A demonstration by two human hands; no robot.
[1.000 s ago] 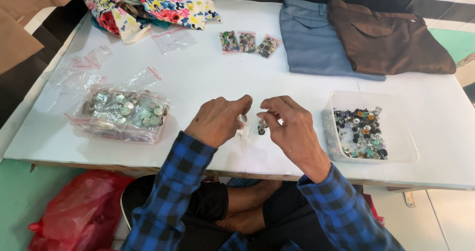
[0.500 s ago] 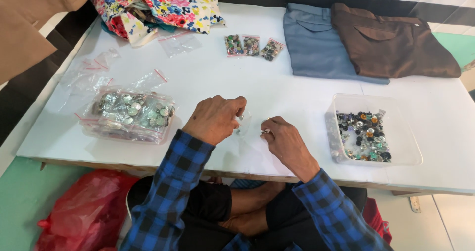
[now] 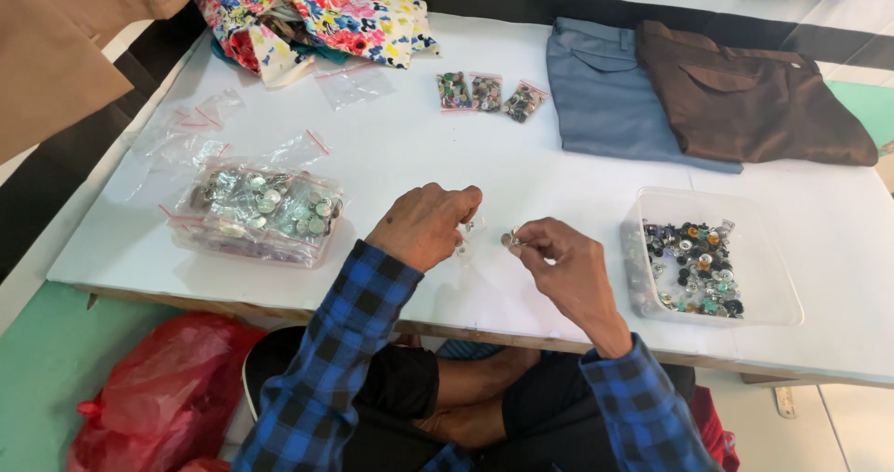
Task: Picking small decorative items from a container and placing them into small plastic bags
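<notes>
The left hand (image 3: 424, 222) pinches a small clear bag (image 3: 463, 235) at mid-tabletop (image 3: 410, 155) while the right hand (image 3: 559, 258), at its 3 o'clock, nips a metal button (image 3: 511, 238) in closed fingertips, so keeping the bag's mouth wide would probably ease loading.

1. The left hand (image 3: 424, 225) is curled, knuckles up, with its fingertips pinched together.
2. The right hand (image 3: 563, 262) sits just beside it, thumb and forefinger pinched.
3. Both forearms wear blue checked sleeves, angled inward.
</notes>
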